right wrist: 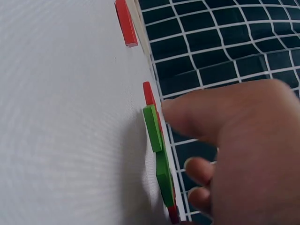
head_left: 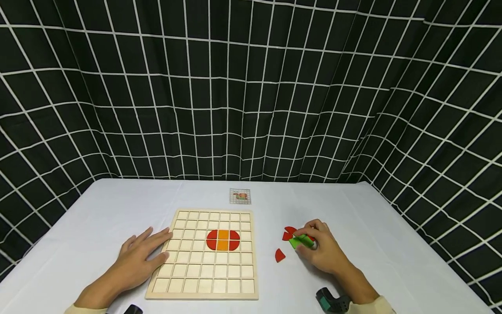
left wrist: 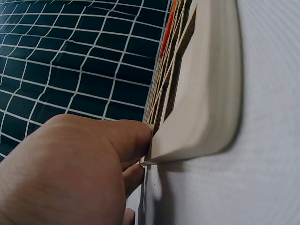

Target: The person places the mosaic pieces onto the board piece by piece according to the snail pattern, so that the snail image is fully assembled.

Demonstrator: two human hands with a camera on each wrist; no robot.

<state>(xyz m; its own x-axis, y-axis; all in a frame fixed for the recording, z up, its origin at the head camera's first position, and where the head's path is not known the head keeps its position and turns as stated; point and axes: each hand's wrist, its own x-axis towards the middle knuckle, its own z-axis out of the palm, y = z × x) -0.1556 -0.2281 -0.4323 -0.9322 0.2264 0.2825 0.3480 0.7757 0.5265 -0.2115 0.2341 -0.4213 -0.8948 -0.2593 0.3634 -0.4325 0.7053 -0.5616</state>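
Wooden grid board (head_left: 201,272): placed on the counter (head_left: 392,270); left edge touched by the left hand (head_left: 137,257), fingers extended. Orange pieces (head_left: 222,245): seated in board, flanked by red pieces (head_left: 211,245). Green pieces (head_left: 294,243): partly covered by the bent right hand (head_left: 323,249); whether any is gripped cannot be told.

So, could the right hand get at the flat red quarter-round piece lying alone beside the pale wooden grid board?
Probably yes: the red quarter-round piece lies close to the right hand, apart from the other pieces, and only bare white tablecloth shows between piece and thumb.
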